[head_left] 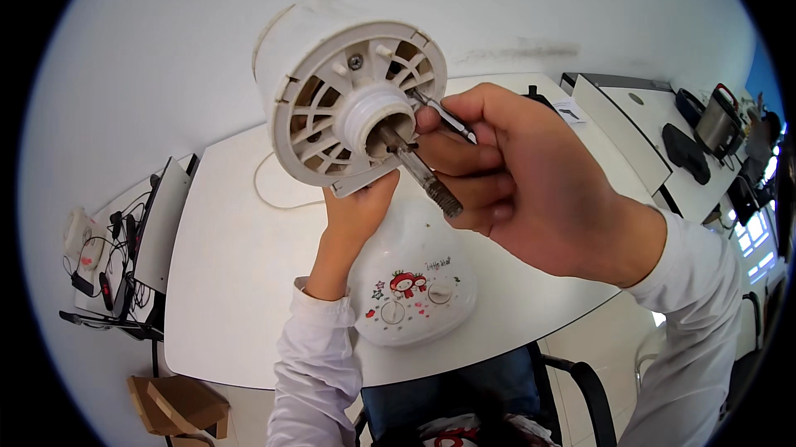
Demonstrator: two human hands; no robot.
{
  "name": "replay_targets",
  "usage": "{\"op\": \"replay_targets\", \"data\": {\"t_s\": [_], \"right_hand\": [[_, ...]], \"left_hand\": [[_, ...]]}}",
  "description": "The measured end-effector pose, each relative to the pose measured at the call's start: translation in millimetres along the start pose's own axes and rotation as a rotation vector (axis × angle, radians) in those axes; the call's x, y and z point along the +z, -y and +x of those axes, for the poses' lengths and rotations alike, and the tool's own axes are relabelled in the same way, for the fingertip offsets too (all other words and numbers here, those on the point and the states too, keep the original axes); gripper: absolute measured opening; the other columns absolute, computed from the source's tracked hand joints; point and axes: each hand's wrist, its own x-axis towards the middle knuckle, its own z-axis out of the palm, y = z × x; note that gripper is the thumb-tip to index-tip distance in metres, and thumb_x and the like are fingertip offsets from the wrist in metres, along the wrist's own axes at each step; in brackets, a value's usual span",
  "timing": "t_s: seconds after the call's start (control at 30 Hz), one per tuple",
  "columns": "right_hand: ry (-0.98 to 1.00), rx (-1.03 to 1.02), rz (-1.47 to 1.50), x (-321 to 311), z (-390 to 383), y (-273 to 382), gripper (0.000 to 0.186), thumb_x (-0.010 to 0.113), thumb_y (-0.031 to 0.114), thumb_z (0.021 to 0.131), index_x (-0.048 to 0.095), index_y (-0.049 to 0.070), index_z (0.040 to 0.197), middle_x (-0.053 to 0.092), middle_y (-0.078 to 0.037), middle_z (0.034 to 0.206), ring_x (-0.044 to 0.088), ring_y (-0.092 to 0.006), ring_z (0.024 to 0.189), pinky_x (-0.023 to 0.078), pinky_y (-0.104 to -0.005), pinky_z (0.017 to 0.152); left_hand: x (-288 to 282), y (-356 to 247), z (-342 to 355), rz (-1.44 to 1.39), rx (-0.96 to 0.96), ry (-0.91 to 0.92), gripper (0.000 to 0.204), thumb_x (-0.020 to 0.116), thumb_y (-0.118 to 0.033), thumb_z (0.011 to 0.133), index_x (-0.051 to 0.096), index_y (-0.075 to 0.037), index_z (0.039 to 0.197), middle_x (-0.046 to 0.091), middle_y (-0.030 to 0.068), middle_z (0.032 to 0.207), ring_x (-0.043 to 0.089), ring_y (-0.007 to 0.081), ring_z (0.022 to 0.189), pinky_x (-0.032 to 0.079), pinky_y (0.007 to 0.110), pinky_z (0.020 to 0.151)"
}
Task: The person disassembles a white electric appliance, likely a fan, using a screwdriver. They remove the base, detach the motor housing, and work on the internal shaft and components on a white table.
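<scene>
A white electric fan motor housing (323, 57) is held up above the table, its slotted round front facing me. From the threaded collar (369, 115) in its middle, a metal shaft (427, 177) with a worn threaded end sticks out. My left hand (365, 198) grips the housing from below; its fingers are mostly hidden. My right hand (531, 173) is closed on a slim metal screwdriver bit (448, 119), pinched between thumb and fingers. The bit's tip points into the slots beside the collar. A screw (356, 61) shows near the top of the front face.
A white fan base (414, 298) with cartoon print and two round knobs rests on the white table (224, 306). A pale cord (265, 190) curves behind it. Side desks hold cables (124, 240) at left and a steel kettle (720, 123) at right. A chair (580, 389) stands at the near edge.
</scene>
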Motion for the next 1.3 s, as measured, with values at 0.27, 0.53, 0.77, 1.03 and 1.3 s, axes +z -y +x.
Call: {"op": "replay_targets", "data": {"t_s": [0.27, 0.53, 0.77, 1.03, 1.3], "right_hand": [[-0.023, -0.220, -0.583, -12, 6, -1, 0.029, 0.034, 0.026, 0.098, 0.051, 0.007, 0.084, 0.029, 0.006, 0.059, 0.020, -0.0061, 0.051, 0.018, -0.0218, 0.046], [-0.077, -0.714, -1.292, -30, 16, -6, 0.026, 0.038, 0.020, 0.099, 0.052, 0.002, 0.086, 0.034, -0.001, 0.052, 0.029, -0.0110, 0.047, 0.027, -0.0275, 0.045], [-0.295, -0.922, -1.947, -29, 12, -7, 0.011, 0.046, 0.014, 0.095, 0.048, 0.005, 0.089, 0.045, -0.009, 0.049, 0.045, -0.0285, 0.043, 0.033, -0.0367, 0.043], [-0.303, -0.974, -1.973, -37, 6, -1, 0.007, 0.054, 0.011, 0.089, 0.056, 0.006, 0.094, 0.049, -0.008, 0.055, 0.047, -0.0275, 0.045, 0.034, -0.0354, 0.043], [-0.304, -0.994, -1.853, -38, -8, -3, 0.019, 0.058, -0.001, 0.081, 0.061, 0.003, 0.099, 0.049, -0.009, 0.072, 0.045, -0.0244, 0.051, 0.034, -0.0322, 0.046]], "left_hand": [[-1, 0, -3, -0.010, -0.063, 0.003, 0.018, 0.067, -0.002, 0.072, 0.065, 0.000, 0.090, 0.067, 0.0075, 0.085, 0.063, 0.0185, 0.079, 0.049, 0.032, 0.075], [-4, 7, -10, -0.006, -0.156, 0.031, 0.014, 0.062, -0.001, 0.075, 0.063, 0.002, 0.089, 0.065, 0.0067, 0.080, 0.059, 0.0144, 0.073, 0.047, 0.028, 0.070], [-3, 8, -9, -0.024, -0.132, 0.022, 0.014, 0.060, 0.000, 0.075, 0.064, 0.002, 0.088, 0.065, 0.0066, 0.078, 0.059, 0.0129, 0.073, 0.047, 0.027, 0.068], [-8, 6, -6, 0.027, 0.044, 0.091, 0.027, 0.071, -0.013, 0.070, 0.066, -0.004, 0.095, 0.067, 0.0084, 0.091, 0.063, 0.0189, 0.085, 0.049, 0.033, 0.078], [-41, 62, -24, -0.009, 0.055, 0.207, 0.074, 0.084, -0.030, 0.065, 0.051, 0.000, 0.123, 0.060, 0.0119, 0.116, 0.059, 0.0245, 0.104, 0.048, 0.038, 0.090]]}}
